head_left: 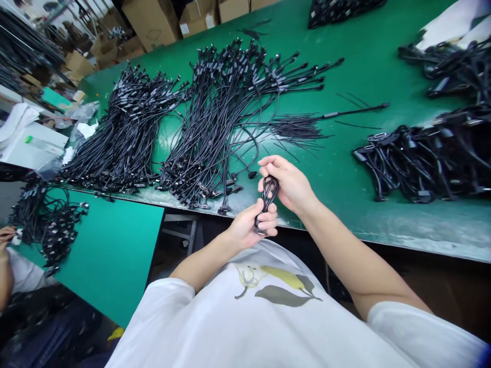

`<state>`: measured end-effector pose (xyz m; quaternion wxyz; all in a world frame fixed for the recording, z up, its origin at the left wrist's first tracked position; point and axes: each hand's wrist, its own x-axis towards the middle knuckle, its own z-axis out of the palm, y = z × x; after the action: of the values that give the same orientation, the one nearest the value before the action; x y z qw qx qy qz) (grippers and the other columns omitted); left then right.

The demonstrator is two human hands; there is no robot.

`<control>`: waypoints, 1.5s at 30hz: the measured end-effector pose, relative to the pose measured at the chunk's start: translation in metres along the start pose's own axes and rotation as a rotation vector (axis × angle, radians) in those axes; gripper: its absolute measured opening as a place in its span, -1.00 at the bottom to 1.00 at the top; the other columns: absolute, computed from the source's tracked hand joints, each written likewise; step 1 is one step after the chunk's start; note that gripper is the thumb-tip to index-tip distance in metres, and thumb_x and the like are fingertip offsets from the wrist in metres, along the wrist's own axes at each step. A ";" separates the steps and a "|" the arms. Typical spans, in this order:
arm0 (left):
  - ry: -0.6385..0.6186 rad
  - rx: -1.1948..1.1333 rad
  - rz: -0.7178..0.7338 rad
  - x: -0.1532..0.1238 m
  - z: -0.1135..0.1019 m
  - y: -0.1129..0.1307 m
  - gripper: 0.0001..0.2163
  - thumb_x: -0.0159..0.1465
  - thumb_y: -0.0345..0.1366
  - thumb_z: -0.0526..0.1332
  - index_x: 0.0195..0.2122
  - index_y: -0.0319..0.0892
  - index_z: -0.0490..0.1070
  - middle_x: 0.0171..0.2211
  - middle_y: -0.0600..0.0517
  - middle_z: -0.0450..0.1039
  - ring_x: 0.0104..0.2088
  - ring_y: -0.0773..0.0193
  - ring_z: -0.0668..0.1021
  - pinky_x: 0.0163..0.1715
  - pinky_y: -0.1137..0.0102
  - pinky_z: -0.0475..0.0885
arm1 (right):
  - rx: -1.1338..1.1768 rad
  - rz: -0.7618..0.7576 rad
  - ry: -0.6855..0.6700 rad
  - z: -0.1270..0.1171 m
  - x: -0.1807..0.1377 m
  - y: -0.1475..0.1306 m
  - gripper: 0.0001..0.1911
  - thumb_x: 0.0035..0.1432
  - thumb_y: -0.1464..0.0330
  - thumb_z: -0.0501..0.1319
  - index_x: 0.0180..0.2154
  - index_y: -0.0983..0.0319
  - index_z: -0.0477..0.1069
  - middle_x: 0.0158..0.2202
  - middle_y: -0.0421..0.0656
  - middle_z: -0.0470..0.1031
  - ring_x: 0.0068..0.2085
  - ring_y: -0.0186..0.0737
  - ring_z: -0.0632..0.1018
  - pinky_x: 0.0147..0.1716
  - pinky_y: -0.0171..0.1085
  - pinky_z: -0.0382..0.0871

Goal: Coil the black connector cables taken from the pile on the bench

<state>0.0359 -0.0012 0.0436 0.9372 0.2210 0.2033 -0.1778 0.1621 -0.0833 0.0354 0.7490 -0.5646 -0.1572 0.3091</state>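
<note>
A black cable [269, 188], folded into loops, is held between my two hands in front of my shirt, near the table's front edge. My left hand [253, 223] is closed around its lower part, where a metal connector end shows below the fingers. At the upper loops, my right hand [287, 183] grips the same cable with its fingers curled. Beyond the hands lies a bunch of thin black ties [297, 127] on the green table. A large pile of loose black cables [215, 112] spreads to the left of them.
Another cable pile [126, 122] lies further left. Coiled cable bundles [422, 163] are heaped on the right of the green table [360, 56]. At the lower left, a co-worker's hand [6, 236] is beside more cables on a lower green table [111, 245]. Cardboard boxes [151, 23] stand behind.
</note>
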 end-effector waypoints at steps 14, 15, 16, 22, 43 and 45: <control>-0.039 0.728 -0.090 -0.019 -0.022 0.012 -0.48 0.17 0.18 0.21 -0.30 -0.29 0.39 -0.57 0.18 0.15 -0.63 0.51 0.17 -0.62 0.51 0.24 | -1.657 -1.084 -0.636 -0.041 -0.061 0.001 -0.56 0.43 0.15 -0.10 -0.33 0.28 0.36 -0.49 -0.17 0.29 -0.47 -0.23 0.27 -0.38 -0.19 0.08; -0.066 0.767 -0.111 -0.022 -0.024 0.012 -0.47 0.18 0.19 0.20 -0.29 -0.29 0.41 -0.55 0.16 0.18 -0.62 0.50 0.20 -0.60 0.50 0.26 | -1.662 -1.094 -0.650 -0.042 -0.066 0.000 -0.58 0.44 0.20 -0.11 -0.34 0.27 0.35 -0.49 -0.18 0.27 -0.49 -0.23 0.25 -0.43 -0.19 0.00; -0.091 0.791 -0.131 -0.026 -0.025 0.012 -0.47 0.18 0.19 0.20 -0.27 -0.30 0.43 -0.53 0.14 0.21 -0.60 0.49 0.23 -0.58 0.49 0.27 | -1.670 -1.111 -0.659 -0.041 -0.072 -0.003 -0.60 0.44 0.24 -0.12 -0.32 0.27 0.35 -0.48 -0.18 0.26 -0.49 -0.23 0.24 -0.44 -0.19 -0.05; -0.115 0.813 -0.195 -0.034 -0.035 0.005 -0.43 0.08 0.22 0.28 -0.29 -0.31 0.49 -0.42 0.02 0.39 -0.50 0.39 0.42 -0.44 0.42 0.37 | -1.709 -1.241 -0.659 -0.033 -0.091 -0.015 -0.65 0.38 0.50 -0.14 -0.10 0.38 0.40 -0.45 -0.16 0.29 -0.45 -0.23 0.28 -0.41 -0.19 -0.01; 0.159 0.064 0.561 0.014 0.022 0.034 -0.61 0.44 -0.16 -0.04 -0.49 -0.22 0.26 -0.06 0.01 0.42 0.02 0.35 0.46 -0.19 0.48 0.39 | -0.686 -0.495 -0.005 0.018 -0.057 0.025 -0.48 0.19 0.19 0.28 0.15 0.16 0.27 0.04 0.03 0.33 -0.16 -0.14 0.50 -0.19 -0.14 0.51; 0.167 0.090 0.547 0.016 0.020 0.030 -0.63 0.41 -0.11 0.03 -0.48 -0.22 0.26 -0.04 -0.01 0.42 0.05 0.29 0.45 -0.23 0.46 0.39 | -0.630 -0.438 -0.009 0.022 -0.056 0.026 -0.67 0.19 0.24 0.27 -0.02 0.19 0.37 -0.07 -0.02 0.39 -0.18 -0.14 0.48 -0.19 -0.15 0.49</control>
<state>0.0683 0.0104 0.0626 0.9195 0.3230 0.2044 0.0916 0.0998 -0.0985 0.0245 0.5865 -0.7188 -0.3645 0.0809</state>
